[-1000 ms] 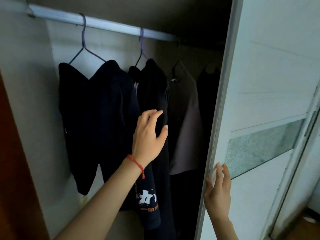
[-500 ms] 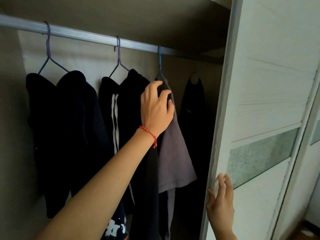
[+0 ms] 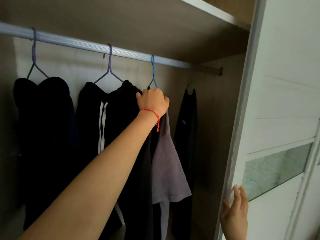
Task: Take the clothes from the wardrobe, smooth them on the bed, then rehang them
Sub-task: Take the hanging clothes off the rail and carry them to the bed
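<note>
Left hand grips the blue hanger shoulder atop the grey shirt, at 12 o'clock. Right hand flat on door. Shirt likely light, floppy; lift by the hanger.

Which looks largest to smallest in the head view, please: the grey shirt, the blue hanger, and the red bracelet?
1. Grey shirt, by far the largest.
2. Blue hanger, only partly visible above the left hand.
3. Red bracelet, smallest, though it is nearer the camera.

Small white print on the black garment, perhaps "FAN".
</note>
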`<state>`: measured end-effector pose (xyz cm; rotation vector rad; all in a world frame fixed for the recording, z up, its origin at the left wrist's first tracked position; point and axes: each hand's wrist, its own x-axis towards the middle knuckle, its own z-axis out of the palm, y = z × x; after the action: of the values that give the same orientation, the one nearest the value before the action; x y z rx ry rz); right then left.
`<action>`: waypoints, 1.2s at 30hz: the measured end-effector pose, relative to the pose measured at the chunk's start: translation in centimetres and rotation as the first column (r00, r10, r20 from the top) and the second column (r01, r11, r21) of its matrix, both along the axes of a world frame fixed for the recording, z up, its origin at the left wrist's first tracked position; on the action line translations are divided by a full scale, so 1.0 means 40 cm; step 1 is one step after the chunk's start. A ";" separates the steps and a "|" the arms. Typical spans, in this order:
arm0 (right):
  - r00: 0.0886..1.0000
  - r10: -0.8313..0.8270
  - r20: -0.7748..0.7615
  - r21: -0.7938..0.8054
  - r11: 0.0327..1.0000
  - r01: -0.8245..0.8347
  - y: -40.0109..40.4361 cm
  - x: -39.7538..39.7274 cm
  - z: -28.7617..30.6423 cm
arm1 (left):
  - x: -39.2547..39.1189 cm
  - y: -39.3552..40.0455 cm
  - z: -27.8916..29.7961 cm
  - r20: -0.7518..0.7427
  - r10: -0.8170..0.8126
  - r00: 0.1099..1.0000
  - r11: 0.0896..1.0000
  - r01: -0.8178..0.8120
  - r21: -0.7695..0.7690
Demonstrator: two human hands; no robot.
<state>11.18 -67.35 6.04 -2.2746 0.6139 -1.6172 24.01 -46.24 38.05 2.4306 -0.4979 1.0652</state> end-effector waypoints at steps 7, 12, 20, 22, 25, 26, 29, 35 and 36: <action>0.998 0.041 0.041 -0.038 0.999 -0.039 -0.056 0.006 -0.004 | 0.002 -0.016 -0.012 0.017 0.050 0.999 0.998 -0.050 0.047; 0.994 0.019 0.104 0.052 0.998 -0.025 -0.022 0.005 0.023 | -0.003 -0.015 -0.015 0.087 0.116 0.989 0.987 -0.124 0.097; 0.949 0.285 0.134 -0.261 0.934 -0.243 0.080 0.081 0.375 | -0.009 -0.005 0.002 0.128 0.133 0.983 0.982 -0.148 0.120; 0.940 0.331 0.087 -0.183 0.932 -0.312 0.079 0.120 0.465 | -0.007 -0.005 0.005 0.130 0.135 0.982 0.980 -0.152 0.129; 0.926 0.377 0.005 -0.026 0.926 -0.377 0.065 0.179 0.578 | 0.000 -0.007 0.015 0.111 0.132 0.985 0.975 -0.150 0.165; 0.919 0.393 -0.013 0.032 0.919 -0.393 0.059 0.198 0.610 | 0.003 -0.007 0.019 0.098 0.130 0.987 0.972 -0.147 0.183; 0.893 0.446 -0.057 0.242 0.874 -0.421 0.040 0.262 0.694 | 0.009 -0.012 0.038 0.028 0.111 0.993 0.969 -0.115 0.220; 0.847 0.465 -0.258 0.433 0.839 -0.329 0.031 0.351 0.812 | 0.015 -0.033 0.072 -0.091 0.115 0.989 0.975 -0.095 0.203; 0.839 0.462 -0.286 0.440 0.842 -0.314 0.030 0.358 0.827 | 0.019 -0.036 0.076 -0.108 0.120 0.987 0.975 -0.096 0.199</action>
<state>25.51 -66.13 39.12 -2.2348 0.4431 -0.7832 24.77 -47.68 41.07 2.7016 -0.4524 0.9448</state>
